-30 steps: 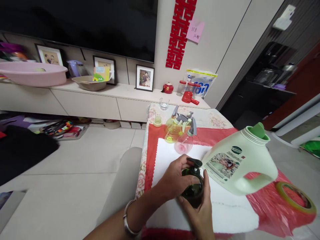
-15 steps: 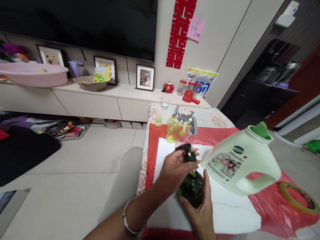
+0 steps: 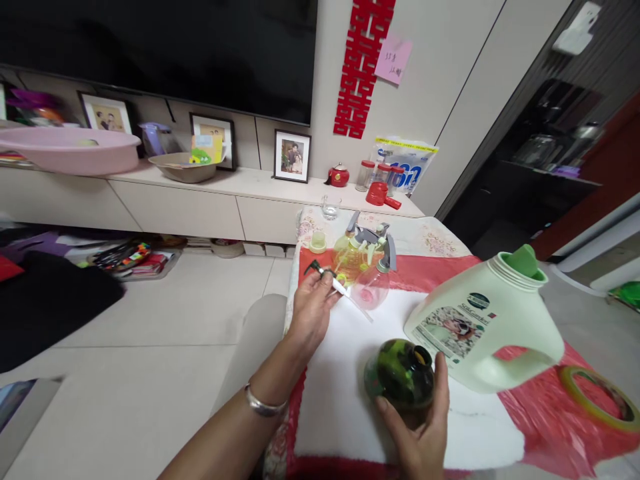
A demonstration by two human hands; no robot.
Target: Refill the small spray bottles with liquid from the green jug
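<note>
My left hand (image 3: 313, 310) pinches a black pump head (image 3: 341, 287) with a white body, its clear dip tube slanting down to the right. Over the white cloth (image 3: 345, 407), my right hand (image 3: 420, 427) grips a dark green bottle (image 3: 403, 373) around its lower part. That bottle tilts to the right, its round mouth uncovered. Just beyond the pump stand a pink-tinted spray bottle (image 3: 371, 290) and yellowish spray bottles (image 3: 347, 250) with grey trigger heads. A large pale green jug (image 3: 480, 327) with its mouth uncovered stands to the right of the green bottle.
A pale green cap (image 3: 317, 243) and a glass cup (image 3: 331, 207) sit toward the table's far side. A roll of tape (image 3: 597, 398) lies on red plastic (image 3: 550, 420) at the right. Behind is a low cabinet (image 3: 190, 210) with a pink basin (image 3: 70, 152) and photo frames.
The pump head has come out of the green bottle and moved left and up in my left hand. My right hand has shifted the bottle right and tilted it.
</note>
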